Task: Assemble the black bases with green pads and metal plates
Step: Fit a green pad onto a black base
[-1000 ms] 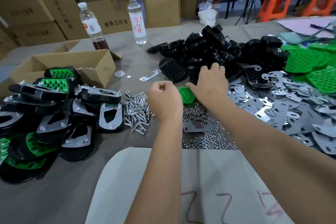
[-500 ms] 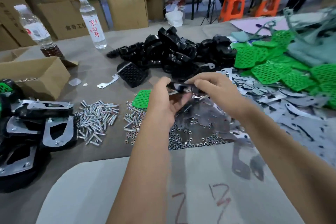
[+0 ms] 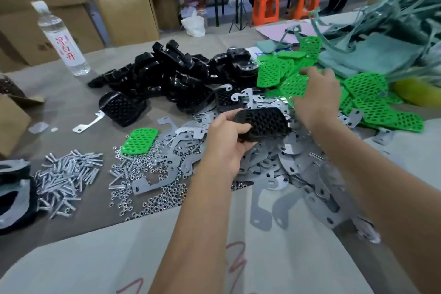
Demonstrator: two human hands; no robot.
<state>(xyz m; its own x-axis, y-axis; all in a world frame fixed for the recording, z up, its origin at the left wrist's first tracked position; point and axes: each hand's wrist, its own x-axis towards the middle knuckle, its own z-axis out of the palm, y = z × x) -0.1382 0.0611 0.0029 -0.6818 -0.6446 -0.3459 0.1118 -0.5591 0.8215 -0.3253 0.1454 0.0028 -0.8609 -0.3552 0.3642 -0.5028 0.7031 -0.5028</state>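
One black base in left hand

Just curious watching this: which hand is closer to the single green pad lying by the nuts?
Left. The left hand, holding a black base, is just right of the lone green pad. The right hand is farther right, at the green pad pile.

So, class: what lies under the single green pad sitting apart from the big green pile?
The lone green pad lies on the table, its near edge resting over scattered nuts and a few screws. Whatever sits beneath its middle is covered.
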